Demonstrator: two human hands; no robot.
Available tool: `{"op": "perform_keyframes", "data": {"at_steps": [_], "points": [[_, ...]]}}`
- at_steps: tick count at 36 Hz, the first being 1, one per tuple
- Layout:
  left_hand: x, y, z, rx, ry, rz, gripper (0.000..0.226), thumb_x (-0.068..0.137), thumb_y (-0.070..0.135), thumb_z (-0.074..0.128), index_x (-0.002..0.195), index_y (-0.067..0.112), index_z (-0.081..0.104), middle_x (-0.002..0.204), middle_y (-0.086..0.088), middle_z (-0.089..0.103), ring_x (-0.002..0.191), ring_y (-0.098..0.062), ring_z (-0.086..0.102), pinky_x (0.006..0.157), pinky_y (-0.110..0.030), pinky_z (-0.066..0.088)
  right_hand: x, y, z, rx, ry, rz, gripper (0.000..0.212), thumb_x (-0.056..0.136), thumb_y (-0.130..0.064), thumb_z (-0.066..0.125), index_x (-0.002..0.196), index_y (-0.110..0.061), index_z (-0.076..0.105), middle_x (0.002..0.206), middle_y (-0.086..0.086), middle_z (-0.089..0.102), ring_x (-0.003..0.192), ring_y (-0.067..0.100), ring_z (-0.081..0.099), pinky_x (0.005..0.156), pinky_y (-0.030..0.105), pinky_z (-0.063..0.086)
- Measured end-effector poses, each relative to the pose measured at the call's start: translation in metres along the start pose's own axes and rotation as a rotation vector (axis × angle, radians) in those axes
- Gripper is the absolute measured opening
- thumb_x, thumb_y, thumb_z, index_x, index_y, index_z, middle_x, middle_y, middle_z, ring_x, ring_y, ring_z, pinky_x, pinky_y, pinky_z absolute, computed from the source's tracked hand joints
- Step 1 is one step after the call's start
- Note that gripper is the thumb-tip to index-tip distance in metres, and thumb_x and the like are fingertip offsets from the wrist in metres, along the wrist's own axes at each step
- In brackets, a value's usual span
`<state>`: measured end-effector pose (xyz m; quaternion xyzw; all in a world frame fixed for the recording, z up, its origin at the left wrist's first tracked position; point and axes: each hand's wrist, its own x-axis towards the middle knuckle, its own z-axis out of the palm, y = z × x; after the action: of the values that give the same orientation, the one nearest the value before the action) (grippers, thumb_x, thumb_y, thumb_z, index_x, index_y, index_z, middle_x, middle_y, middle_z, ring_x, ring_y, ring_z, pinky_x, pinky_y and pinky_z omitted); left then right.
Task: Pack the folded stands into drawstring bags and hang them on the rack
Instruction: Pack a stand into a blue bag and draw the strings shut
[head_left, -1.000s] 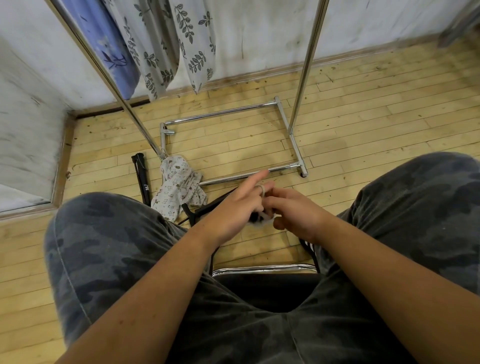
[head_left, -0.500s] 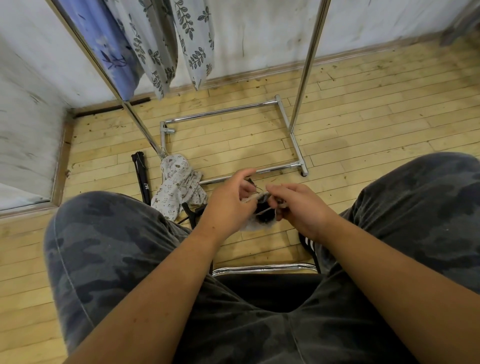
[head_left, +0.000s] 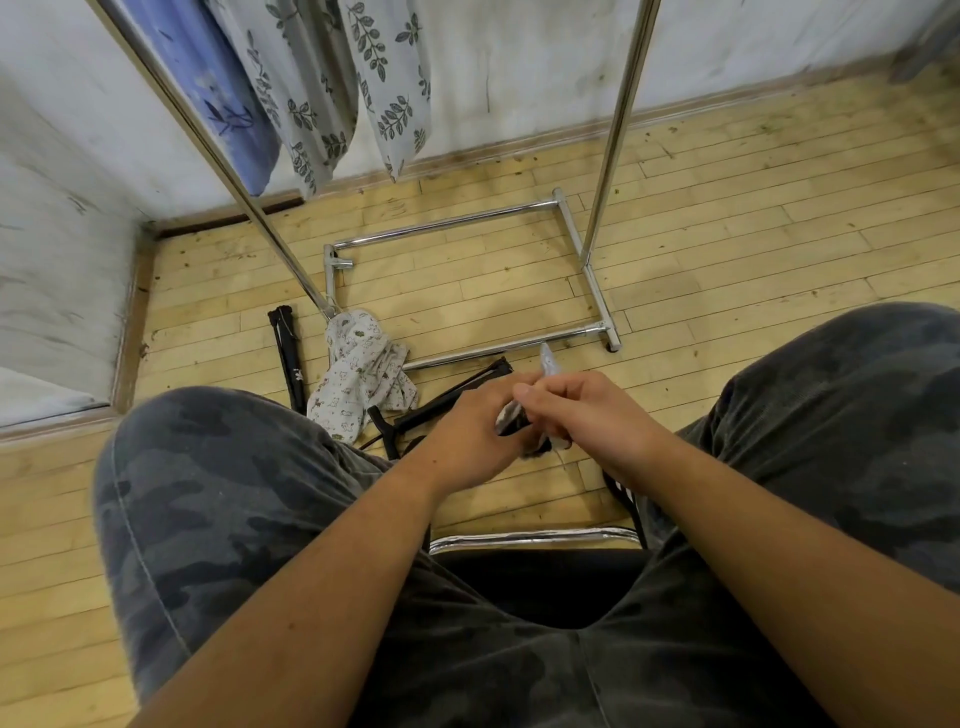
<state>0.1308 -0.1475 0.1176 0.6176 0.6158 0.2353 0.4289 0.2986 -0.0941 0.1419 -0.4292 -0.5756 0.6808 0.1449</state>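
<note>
Both hands meet at the centre of the frame, above the floor (head_left: 727, 249) and between the person's knees. The left hand (head_left: 470, 434) is curled round a small pale bag (head_left: 510, 415), back of the hand to the camera. The right hand (head_left: 579, 410) touches it from the right, its fingers bent and pinching the bag's upper end, a pale tip of which sticks up just above the knuckles. Something dark shows inside the bag between the hands; most of it is hidden by them.

Left of centre, a folded black stand (head_left: 287, 358) lies on the floor. Just to its right is a crumpled heap of printed bags (head_left: 358, 382), touching the foot of the rack (head_left: 602, 208). A second black stand (head_left: 457, 389) lies slantwise beside the heap, its near end behind the left hand.

The chrome rack stands in the upper middle of the frame, its base on the boards. At the upper left two leaf-print bags (head_left: 311, 104) and a blue one (head_left: 228, 93) hang by it, close to the wall. A chrome chair rim (head_left: 530, 538) shows below the hands.
</note>
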Motion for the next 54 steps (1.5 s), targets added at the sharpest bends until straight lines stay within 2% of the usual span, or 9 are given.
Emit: {"op": "perform_keyframes", "data": {"at_steps": [7,12,17,24,30,36,44,51,54], "points": [[0.001,0.000,0.008,0.060,-0.072,-0.109,0.021,0.105,0.025,0.056,0.125,0.025,0.064,0.089,0.028,0.060,0.068,0.021,0.055,0.062,-0.002,0.038,-0.005,-0.011,0.000,-0.116,-0.009,-0.048,0.050,0.101,-0.024,0.061,0.051,-0.029,0.065,0.057,-0.003,0.050,0.060,0.012,0.046,0.059,0.018,0.043],[0.002,0.000,0.011,0.159,-0.137,-0.177,0.042,0.104,0.017,0.049,0.145,0.030,0.048,0.115,0.012,0.061,0.101,-0.008,0.058,0.082,-0.021,0.044,-0.004,-0.010,0.002,-0.106,-0.002,-0.057,0.040,0.098,-0.025,0.062,0.059,-0.016,0.063,0.066,0.011,0.047,0.064,0.018,0.043,0.060,0.023,0.042],[0.003,-0.006,0.015,0.214,-0.126,-0.148,0.029,0.104,0.021,0.044,0.132,0.028,0.052,0.107,0.007,0.063,0.091,-0.011,0.062,0.082,-0.035,0.055,-0.003,-0.007,0.001,-0.117,0.006,-0.111,0.040,0.103,-0.023,0.059,0.072,0.002,0.065,0.064,0.000,0.062,0.063,0.008,0.056,0.064,0.019,0.047],[0.006,-0.002,0.010,-0.015,-0.057,-0.110,0.021,0.109,0.026,0.041,0.124,0.029,0.056,0.111,0.017,0.061,0.099,0.009,0.057,0.077,-0.004,0.042,0.001,-0.012,-0.005,-0.161,0.052,-0.121,0.035,0.102,-0.024,0.060,0.081,0.003,0.068,0.075,-0.005,0.075,0.072,0.006,0.066,0.072,0.024,0.054],[0.007,0.005,0.015,-0.123,-0.032,-0.062,0.014,0.109,0.030,0.045,0.098,0.035,0.052,0.096,0.010,0.065,0.086,0.000,0.060,0.078,-0.014,0.045,0.005,-0.012,-0.006,0.043,0.054,-0.025,0.047,0.107,-0.036,0.053,0.068,-0.009,0.053,0.061,0.005,0.050,0.060,0.021,0.049,0.063,0.032,0.045],[0.010,-0.002,0.015,-0.050,-0.071,-0.073,0.018,0.107,0.039,0.049,0.124,0.033,0.053,0.114,0.008,0.066,0.105,-0.008,0.063,0.093,-0.030,0.052,0.009,-0.009,-0.008,0.240,-0.042,0.093,0.041,0.109,-0.033,0.048,0.072,-0.015,0.045,0.063,0.004,0.027,0.056,0.019,0.028,0.059,0.033,0.028],[0.009,-0.007,0.017,-0.028,-0.040,-0.075,0.021,0.104,0.049,0.050,0.121,0.038,0.053,0.113,0.006,0.065,0.105,-0.012,0.064,0.095,-0.045,0.053,0.008,-0.012,-0.014,0.305,-0.104,0.136,0.041,0.109,-0.035,0.049,0.072,-0.016,0.046,0.063,0.001,0.027,0.056,0.017,0.025,0.058,0.033,0.026],[0.009,-0.003,0.015,-0.044,0.034,0.040,0.013,0.106,0.019,0.053,0.113,0.024,0.062,0.110,0.006,0.064,0.107,-0.012,0.060,0.095,-0.038,0.051,0.006,-0.012,-0.007,0.076,-0.089,0.086,0.047,0.108,-0.036,0.051,0.102,0.010,0.062,0.057,0.000,0.033,0.057,0.016,0.030,0.053,0.029,0.032],[0.009,0.003,0.014,-0.146,0.047,0.056,0.020,0.105,0.009,0.051,0.112,0.019,0.066,0.107,0.002,0.068,0.104,-0.018,0.065,0.091,-0.035,0.055,0.006,-0.014,-0.004,0.034,-0.079,0.078,0.038,0.107,-0.037,0.052,0.100,-0.011,0.079,0.053,0.003,0.035,0.056,0.015,0.035,0.054,0.027,0.038]]}}
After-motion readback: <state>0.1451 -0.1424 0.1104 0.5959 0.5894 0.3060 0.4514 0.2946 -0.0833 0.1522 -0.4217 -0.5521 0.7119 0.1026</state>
